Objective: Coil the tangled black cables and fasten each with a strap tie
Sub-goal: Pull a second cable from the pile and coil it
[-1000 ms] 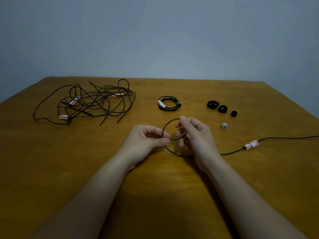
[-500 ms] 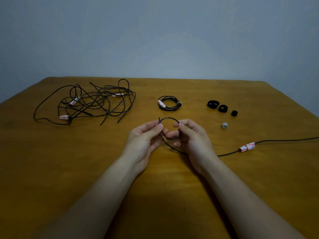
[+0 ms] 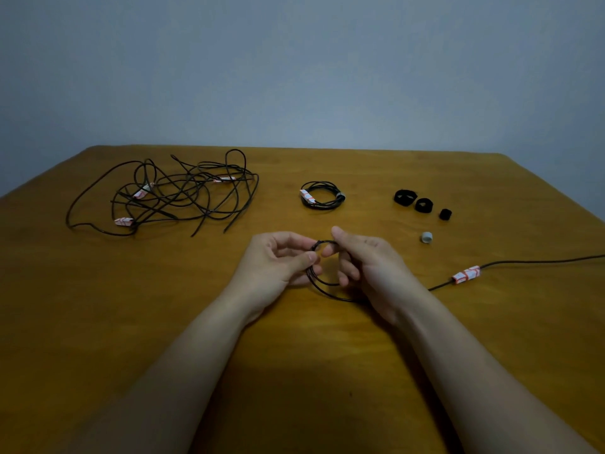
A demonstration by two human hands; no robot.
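One cable coil [image 3: 330,296] — held between left hand [image 3: 278,261] and right hand [image 3: 373,264].

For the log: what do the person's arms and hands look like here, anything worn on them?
Nothing is worn. The left hand and right hand show no gloves, rings, watch or bands, and no sleeve shows anywhere in view. No markings can be made out in the dim light.

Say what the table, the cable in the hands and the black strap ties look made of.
Table: wood or veneer, visible grain, dull satin sheen.
Cable: black rubber or plastic jacket, matte, bends smoothly into loops.
Strap ties: probably soft black fabric, matte, rolled; too small to be sure.
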